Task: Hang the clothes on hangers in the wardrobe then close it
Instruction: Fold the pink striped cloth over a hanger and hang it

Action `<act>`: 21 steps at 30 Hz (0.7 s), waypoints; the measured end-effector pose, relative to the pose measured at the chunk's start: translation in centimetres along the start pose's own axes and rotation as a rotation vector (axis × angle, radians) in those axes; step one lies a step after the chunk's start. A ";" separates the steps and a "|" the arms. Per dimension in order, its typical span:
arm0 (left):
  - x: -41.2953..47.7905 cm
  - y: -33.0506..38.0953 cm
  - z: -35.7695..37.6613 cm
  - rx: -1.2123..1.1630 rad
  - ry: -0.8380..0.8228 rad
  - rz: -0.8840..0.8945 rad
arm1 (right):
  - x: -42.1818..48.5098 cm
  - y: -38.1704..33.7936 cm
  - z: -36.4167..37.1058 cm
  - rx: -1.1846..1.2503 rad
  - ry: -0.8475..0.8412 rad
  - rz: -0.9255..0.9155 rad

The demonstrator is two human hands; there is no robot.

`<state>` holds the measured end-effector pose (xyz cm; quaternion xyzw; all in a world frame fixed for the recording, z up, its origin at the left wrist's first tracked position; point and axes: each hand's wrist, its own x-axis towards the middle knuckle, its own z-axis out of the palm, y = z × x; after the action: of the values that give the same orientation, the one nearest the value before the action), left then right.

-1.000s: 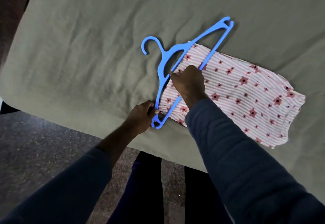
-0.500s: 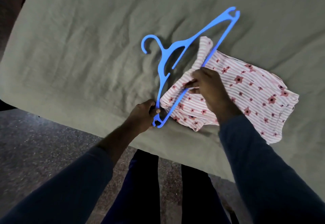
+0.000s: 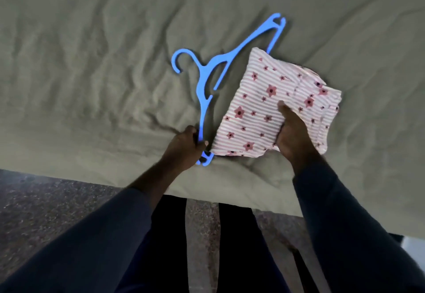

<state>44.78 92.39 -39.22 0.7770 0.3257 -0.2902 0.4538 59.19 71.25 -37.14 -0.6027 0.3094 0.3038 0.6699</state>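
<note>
Left hand [image 3: 186, 146]: forearm reaches in from below; fingers clench the near shoulder end of the hanger [image 3: 205, 81].
Right hand [image 3: 292, 134]: knuckles up, fingers closed on a fold of the garment [image 3: 259, 111], thumb on top.
Hanger: blue moulded plastic, flat, notched tips. It lies on the sheet [image 3: 92, 67]. Long axis runs diagonally from the near left to the far right; hook points left.
Garment: striped pink-white cloth with dark pink flowers, bunched, covering most of the hanger's lower bar.
Sheet: grey-green, creased.
Floor [image 3: 46, 203]: speckled.
</note>
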 end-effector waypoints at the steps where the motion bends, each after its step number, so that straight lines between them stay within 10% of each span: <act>1: 0.4 -0.1 -0.1 0.014 -0.011 -0.011 | 0.4 0.1 0.0 -0.105 -0.016 -0.039; 10: 0.1 4.3 3.8 -0.194 -0.097 0.009 | -2.7 -5.5 -5.3 -0.482 0.365 -0.631; 16: 0.5 5.5 6.9 -0.029 -0.047 0.008 | -0.2 -1.8 -13.3 -0.301 0.326 -0.022; 21: 0.5 4.9 7.0 -0.109 -0.052 -0.030 | -0.3 -1.4 -13.5 -0.472 0.370 -0.209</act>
<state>47.76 84.39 -39.97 0.7385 0.3406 -0.2987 0.4994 59.41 57.70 -37.17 -0.8150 0.2834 0.1822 0.4715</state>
